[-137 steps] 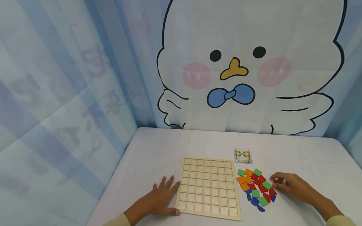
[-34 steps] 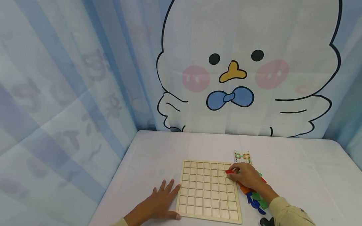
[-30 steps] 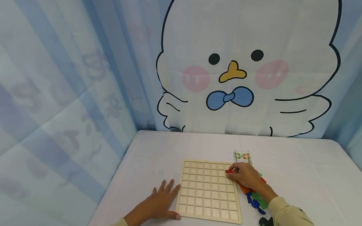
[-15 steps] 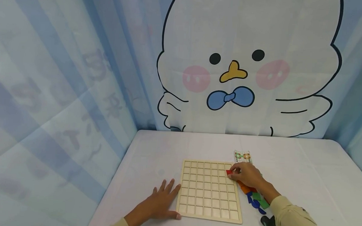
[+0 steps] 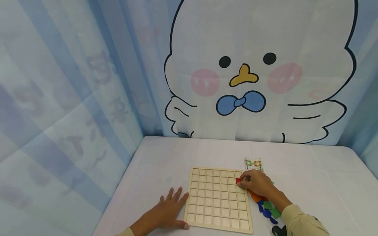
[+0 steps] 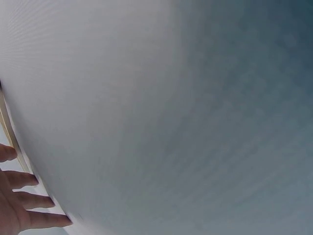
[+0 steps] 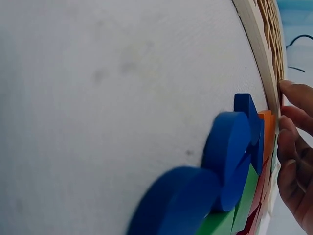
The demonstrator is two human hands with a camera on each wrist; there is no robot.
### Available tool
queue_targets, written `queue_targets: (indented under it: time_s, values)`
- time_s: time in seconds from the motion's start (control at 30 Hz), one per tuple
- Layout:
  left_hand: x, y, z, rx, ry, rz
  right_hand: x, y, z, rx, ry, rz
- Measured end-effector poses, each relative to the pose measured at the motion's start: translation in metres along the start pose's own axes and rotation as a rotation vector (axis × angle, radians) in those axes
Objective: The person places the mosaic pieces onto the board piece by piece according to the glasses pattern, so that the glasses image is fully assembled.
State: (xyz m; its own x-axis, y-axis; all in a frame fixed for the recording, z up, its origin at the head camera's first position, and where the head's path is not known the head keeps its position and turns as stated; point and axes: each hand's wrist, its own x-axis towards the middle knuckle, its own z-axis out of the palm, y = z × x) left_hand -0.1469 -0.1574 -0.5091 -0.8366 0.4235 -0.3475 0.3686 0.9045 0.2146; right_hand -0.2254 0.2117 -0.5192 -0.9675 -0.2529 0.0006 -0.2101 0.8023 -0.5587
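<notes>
A pale wooden grid board (image 5: 217,194) lies on the table. My left hand (image 5: 170,208) rests with spread fingers at its left edge, thumb and a fingertip touching the frame; the left wrist view also shows the straight fingers (image 6: 29,200). Over the board's upper right corner, my right hand (image 5: 258,183) pinches a small red tile (image 5: 238,181) at a cell in the right columns. The fingers partly cover the tile, so its full shape is hidden. In the right wrist view, thumb and fingers (image 7: 296,95) meet at the board's edge.
Right of the board lies a pile of loose tiles, partly under my right forearm: orange (image 5: 254,196), green (image 5: 275,213) and blue (image 5: 267,213). A patterned card (image 5: 253,163) lies behind the pile. A dark object (image 5: 279,233) sits by the right sleeve. Printed curtain hangs behind the table.
My right hand has carried the red tile leftward from beyond the pile to the board's upper right. Within the last second the tile shifts only slightly there. The left hand stays in place.
</notes>
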Motion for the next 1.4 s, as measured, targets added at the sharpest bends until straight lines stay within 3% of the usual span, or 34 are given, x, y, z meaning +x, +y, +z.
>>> queue_targets:
  time_s: [0.6, 0.87, 1.0, 1.13, 1.4]
  values:
    - [-0.001, 0.0, 0.001, 0.002, 0.009, 0.023, 0.002, 0.0, 0.0, 0.011, -0.012, -0.026]
    - [0.0, -0.002, 0.003, 0.009, 0.018, 0.024, 0.003, 0.017, -0.01, 0.231, -0.074, -0.113]
    - [0.001, -0.003, 0.005, 0.009, 0.015, 0.024, 0.0, 0.032, -0.021, 0.278, -0.045, -0.132]
    - [0.003, -0.004, 0.006, 0.015, 0.014, 0.025, -0.004, 0.043, -0.033, 0.301, -0.015, -0.062]
    - [0.0, -0.001, 0.0, 0.016, 0.009, 0.02, -0.011, 0.061, -0.042, 0.208, -0.021, 0.028]
